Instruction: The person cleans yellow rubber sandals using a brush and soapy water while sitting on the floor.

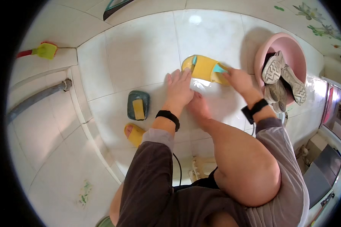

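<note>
A wet yellow slipper [206, 69] lies sideways on the tiled floor in front of me. A turquoise brush [219, 69] runs beneath its strap, and its bristles are hidden. My right hand [241, 81] is closed around the brush's end at the slipper's right side. At the toe end, my left hand [180, 87] has its fingers stretched out, the fingertips touching or very near the slipper's edge. Just below that hand is my bare right foot [199, 108]. To the left, a yellow bar of soap [138, 109] rests in a dark green dish [131, 100].
At the right stands a pink basin [299, 47] with several soiled shoes [274, 70] in it. My other foot wears a yellow slipper [134, 135] below the soap dish. A grey hose [38, 100] and a yellow-green brush with a red handle [45, 50] are at the left wall.
</note>
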{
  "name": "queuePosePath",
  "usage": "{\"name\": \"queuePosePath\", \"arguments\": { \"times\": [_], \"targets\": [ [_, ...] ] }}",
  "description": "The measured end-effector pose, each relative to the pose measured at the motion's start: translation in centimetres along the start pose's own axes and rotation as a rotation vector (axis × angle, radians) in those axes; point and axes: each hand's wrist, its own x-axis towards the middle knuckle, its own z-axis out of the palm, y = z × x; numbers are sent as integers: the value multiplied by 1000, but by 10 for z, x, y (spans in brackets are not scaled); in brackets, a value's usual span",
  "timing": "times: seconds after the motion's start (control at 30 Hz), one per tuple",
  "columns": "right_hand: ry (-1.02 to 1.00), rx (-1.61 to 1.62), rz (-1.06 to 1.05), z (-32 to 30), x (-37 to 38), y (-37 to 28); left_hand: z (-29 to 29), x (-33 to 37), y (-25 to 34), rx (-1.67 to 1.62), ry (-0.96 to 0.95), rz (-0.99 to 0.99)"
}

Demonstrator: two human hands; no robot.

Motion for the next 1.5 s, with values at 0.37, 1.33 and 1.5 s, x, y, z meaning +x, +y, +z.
{"name": "queuePosePath", "arguments": {
  "times": [0.37,1.33,1.5],
  "targets": [
    [34,69,-60,14,-2,-24,7,4,5,3,61,-12],
    [-181,798,79,-35,-41,21,-28,4,-34,-1979,10,-499],
    [-220,1124,-138,11,-50,-16,8,1,-31,-1144,208,-28]
  ]
}}
